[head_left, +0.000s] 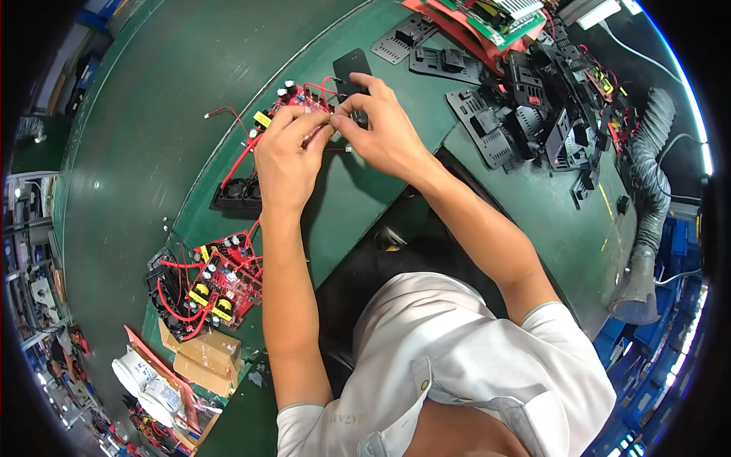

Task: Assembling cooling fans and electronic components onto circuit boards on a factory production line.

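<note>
Both hands meet over a red circuit board (298, 99) that sits on the green workbench (152, 114), and that board serves as the landmark here. The left hand (285, 160) curls over the board's near edge, fingers pinched narrow on a small pale part at the edge. The right hand (384, 129) comes in from the right, its fingertips pinched against the same spot and touching the left fingers; exactly what the right one grips is too small to tell. Red wires (236, 152) trail from the board toward the person and to the left.

Just behind the board lies a flat black plastic cover (352, 65), partly under the right hand. Near the board on the person's side sit two small black fans (237, 194), joined to it by the wires. Farther toward the person, well apart from the board, is a stack of similar red boards (217, 282) with yellow parts and black fans, and beyond those a cardboard piece (202, 354).

To the right of the board, well apart, black plastic housings (533, 107) are heaped on the green mat, with flat vented plates (487, 129) nearest. A grey ribbed hose (651, 190) curves down the far right. The bench is curved, edged by a pale strip, with a dark cut-out where the person in a white shirt (457, 365) sits. Cluttered shelves line the room's left rim.
</note>
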### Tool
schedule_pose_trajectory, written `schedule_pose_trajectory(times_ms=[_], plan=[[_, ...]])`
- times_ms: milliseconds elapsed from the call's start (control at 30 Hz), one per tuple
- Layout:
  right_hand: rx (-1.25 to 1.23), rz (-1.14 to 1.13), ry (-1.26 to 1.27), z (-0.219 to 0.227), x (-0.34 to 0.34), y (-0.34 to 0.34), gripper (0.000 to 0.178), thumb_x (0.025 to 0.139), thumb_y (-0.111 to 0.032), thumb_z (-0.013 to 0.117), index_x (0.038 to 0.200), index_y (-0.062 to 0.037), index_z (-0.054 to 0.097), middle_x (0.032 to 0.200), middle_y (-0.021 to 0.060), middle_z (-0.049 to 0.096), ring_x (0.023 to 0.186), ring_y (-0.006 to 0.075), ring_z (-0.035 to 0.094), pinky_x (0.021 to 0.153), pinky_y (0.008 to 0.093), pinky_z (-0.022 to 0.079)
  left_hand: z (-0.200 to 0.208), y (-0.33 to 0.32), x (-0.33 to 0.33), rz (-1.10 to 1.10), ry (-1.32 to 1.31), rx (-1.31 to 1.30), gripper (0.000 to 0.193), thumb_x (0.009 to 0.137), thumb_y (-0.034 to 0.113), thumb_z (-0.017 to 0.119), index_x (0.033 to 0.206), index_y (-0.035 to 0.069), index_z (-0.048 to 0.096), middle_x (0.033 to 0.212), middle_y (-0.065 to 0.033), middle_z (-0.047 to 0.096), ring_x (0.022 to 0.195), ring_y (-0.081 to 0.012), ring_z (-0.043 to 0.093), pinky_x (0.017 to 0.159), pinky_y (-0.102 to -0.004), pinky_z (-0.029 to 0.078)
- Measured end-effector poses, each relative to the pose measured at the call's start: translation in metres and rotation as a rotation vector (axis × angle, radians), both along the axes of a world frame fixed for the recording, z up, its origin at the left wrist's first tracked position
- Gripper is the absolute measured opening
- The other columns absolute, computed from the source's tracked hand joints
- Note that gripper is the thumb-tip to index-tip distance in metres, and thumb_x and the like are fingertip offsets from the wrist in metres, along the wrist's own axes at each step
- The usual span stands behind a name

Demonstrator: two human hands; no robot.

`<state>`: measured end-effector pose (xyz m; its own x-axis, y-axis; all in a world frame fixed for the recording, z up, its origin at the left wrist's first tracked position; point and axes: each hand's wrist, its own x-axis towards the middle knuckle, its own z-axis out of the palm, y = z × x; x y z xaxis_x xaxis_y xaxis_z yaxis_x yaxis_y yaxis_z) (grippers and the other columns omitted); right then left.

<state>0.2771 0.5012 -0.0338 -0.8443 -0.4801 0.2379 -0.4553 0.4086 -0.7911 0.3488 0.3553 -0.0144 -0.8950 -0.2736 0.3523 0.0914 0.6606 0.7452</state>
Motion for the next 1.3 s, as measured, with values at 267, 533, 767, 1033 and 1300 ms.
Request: schedule_pose_trajectory(times_ms=[267,533,767,1033,1300], plan=[[-0.110,-0.057,0.113,-0.002,-0.005,0.011,0.046,0.082,-0.028,0.081,0.118,-0.0039,0.065,0.144,0.0242,0.045,0.133,0.0382,0.045,0.107,0.0430,0.041,-0.008,-0.005,-0.001,-0.003,0.105,-0.125,0.017,0.077,0.008,0.077,0.094,0.005,0.076,0.088,-0.0087,0.070,0.082,-0.0266,0.065,0.074,-0.0366,0.050],[0.029,-0.147,0.053,-0.023,0.010,0.022,0.050,0.087,-0.017,0.074,0.130,0.0004,0.057,0.126,0.0202,0.061,0.115,0.0355,0.059,0.095,0.0382,0.049,-0.009,-0.007,-0.002,-0.040,0.008,0.082,0.017,0.080,0.005,0.074,0.096,0.003,0.076,0.087,-0.0099,0.070,0.079,-0.0242,0.066,0.070,-0.0331,0.051],[-0.185,-0.021,0.092,-0.014,0.016,0.005,0.030,0.092,0.001,0.060,0.122,0.0007,0.064,0.107,0.0211,0.069,0.092,0.0338,0.069,0.079,0.0352,0.054,-0.011,-0.006,-0.003,-0.038,-0.052,0.029,0.016,0.078,0.008,0.076,0.094,0.004,0.076,0.087,-0.0103,0.070,0.080,-0.0268,0.066,0.072,-0.0359,0.051],[-0.212,-0.040,0.182,-0.015,0.019,0.003,0.034,0.090,0.002,0.062,0.123,0.0005,0.064,0.101,0.0203,0.070,0.085,0.0342,0.069,0.074,0.0350,0.054,-0.010,-0.006,-0.002,-0.052,-0.048,-0.042,0.017,0.081,0.006,0.075,0.098,0.002,0.076,0.089,-0.0086,0.070,0.075,-0.0178,0.065,0.068,-0.0286,0.051],[-0.200,-0.072,0.211,-0.019,0.024,0.002,0.037,0.089,0.002,0.064,0.126,0.0007,0.063,0.101,0.0213,0.070,0.086,0.0360,0.069,0.075,0.0366,0.055,-0.006,-0.002,0.000,-0.008,-0.101,0.005,0.015,0.080,0.010,0.074,0.092,0.002,0.075,0.085,-0.0109,0.069,0.074,-0.0282,0.065,0.068,-0.0371,0.050]])
